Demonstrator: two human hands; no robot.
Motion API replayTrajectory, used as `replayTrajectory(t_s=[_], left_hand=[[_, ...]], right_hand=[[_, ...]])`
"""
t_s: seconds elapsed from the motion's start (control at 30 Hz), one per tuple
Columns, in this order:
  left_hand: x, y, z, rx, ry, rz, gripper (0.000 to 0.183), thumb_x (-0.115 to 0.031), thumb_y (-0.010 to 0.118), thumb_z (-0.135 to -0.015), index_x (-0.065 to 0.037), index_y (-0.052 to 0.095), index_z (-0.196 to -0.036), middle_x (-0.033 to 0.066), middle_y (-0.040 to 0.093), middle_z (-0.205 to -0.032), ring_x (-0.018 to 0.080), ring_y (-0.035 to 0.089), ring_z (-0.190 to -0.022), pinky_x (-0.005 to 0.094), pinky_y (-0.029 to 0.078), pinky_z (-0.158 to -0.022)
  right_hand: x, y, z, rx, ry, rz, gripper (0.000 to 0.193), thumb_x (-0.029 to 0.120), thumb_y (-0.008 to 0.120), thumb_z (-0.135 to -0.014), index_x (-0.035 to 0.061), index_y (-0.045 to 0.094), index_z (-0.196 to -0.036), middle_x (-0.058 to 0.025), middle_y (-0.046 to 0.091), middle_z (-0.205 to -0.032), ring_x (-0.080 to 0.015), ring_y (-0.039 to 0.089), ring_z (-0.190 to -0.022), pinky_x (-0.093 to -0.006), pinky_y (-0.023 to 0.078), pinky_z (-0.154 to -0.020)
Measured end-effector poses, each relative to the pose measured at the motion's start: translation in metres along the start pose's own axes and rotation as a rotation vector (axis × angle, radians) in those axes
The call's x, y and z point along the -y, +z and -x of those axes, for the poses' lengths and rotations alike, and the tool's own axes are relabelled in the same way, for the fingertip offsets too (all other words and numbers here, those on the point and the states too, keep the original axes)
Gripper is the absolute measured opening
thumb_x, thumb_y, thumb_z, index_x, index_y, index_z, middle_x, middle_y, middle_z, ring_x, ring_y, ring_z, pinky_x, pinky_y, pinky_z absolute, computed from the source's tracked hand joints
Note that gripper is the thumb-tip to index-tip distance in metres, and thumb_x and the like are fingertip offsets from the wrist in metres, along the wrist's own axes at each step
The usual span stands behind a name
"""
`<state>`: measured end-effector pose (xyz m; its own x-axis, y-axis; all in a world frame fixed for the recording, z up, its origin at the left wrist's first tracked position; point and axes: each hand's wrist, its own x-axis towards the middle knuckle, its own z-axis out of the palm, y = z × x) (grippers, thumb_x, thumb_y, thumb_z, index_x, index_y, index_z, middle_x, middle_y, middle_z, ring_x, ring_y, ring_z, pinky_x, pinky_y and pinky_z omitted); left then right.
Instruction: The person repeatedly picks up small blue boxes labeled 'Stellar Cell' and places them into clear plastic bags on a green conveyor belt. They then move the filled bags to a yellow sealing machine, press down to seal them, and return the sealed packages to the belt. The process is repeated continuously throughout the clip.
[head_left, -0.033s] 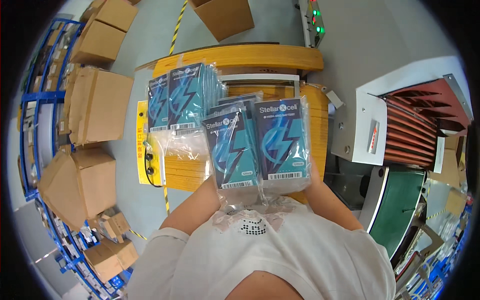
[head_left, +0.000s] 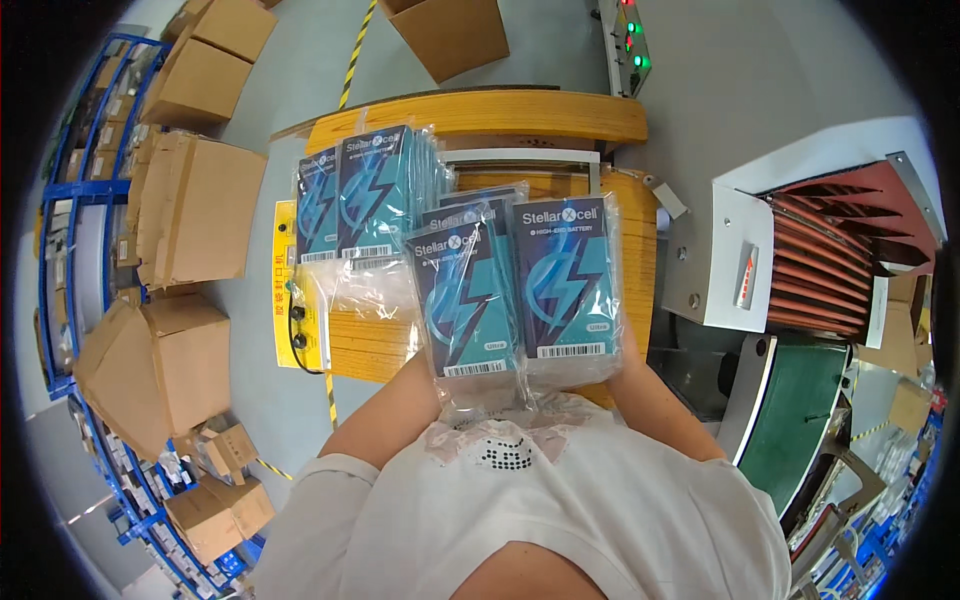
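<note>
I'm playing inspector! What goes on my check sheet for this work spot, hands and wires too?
Surface: wooden table, partly covered.
Job's things: blue packets in clear bags: left front packet, right front packet, and a back stack.
Clutter: crinkled clear plastic on the near side of the back stack.
Hands: fingers hidden behind the front packets; left forearm and right forearm reach up to them.
Cables: black cable at the yellow box.
Surroundings: cardboard boxes and blue shelves left; machine right.

Both forearms [head_left: 385,412] reach forward, hands [head_left: 630,356] mostly hidden.
</note>
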<state>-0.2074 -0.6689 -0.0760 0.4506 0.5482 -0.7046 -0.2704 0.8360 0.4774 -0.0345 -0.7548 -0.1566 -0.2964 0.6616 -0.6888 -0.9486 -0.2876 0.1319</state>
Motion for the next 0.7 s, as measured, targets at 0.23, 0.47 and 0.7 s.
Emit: replayTrajectory(t_s=[0.23, 0.47, 0.7], left_hand=[[-0.012, 0.005, -0.012, 0.076, 0.114, -0.042, 0.039, -0.038, 0.046, -0.094, -0.010, 0.054, -0.120, 0.0090, 0.061, -0.110, 0.0224, 0.059, -0.100, 0.0360, 0.050, -0.087], [-0.023, 0.006, -0.024, 0.151, 0.201, -0.089, 0.039, -0.038, 0.046, -0.094, -0.010, 0.054, -0.120, 0.0091, 0.060, -0.111, 0.0227, 0.059, -0.101, 0.0361, 0.050, -0.088], [-0.034, 0.006, -0.032, 0.187, 0.239, -0.133, 0.039, -0.037, 0.046, -0.094, -0.010, 0.053, -0.121, 0.0093, 0.060, -0.112, 0.0230, 0.058, -0.102, 0.0363, 0.050, -0.088]], right_hand=[[-0.002, -0.026, -0.042, -0.018, -0.035, 0.003, 0.032, 0.030, 0.042, -0.096, 0.0060, 0.059, -0.105, -0.0106, 0.064, -0.096, -0.0247, 0.064, -0.085, -0.0384, 0.054, -0.074], [0.000, -0.010, -0.042, 0.012, -0.054, -0.050, 0.033, 0.030, 0.042, -0.096, 0.0052, 0.058, -0.110, -0.0122, 0.064, -0.099, -0.0266, 0.063, -0.087, -0.0392, 0.054, -0.077], [0.004, 0.012, -0.040, -0.014, -0.021, -0.083, 0.037, 0.034, 0.039, -0.096, 0.0048, 0.058, -0.110, -0.0140, 0.063, -0.100, -0.0283, 0.062, -0.090, -0.0419, 0.053, -0.080]])
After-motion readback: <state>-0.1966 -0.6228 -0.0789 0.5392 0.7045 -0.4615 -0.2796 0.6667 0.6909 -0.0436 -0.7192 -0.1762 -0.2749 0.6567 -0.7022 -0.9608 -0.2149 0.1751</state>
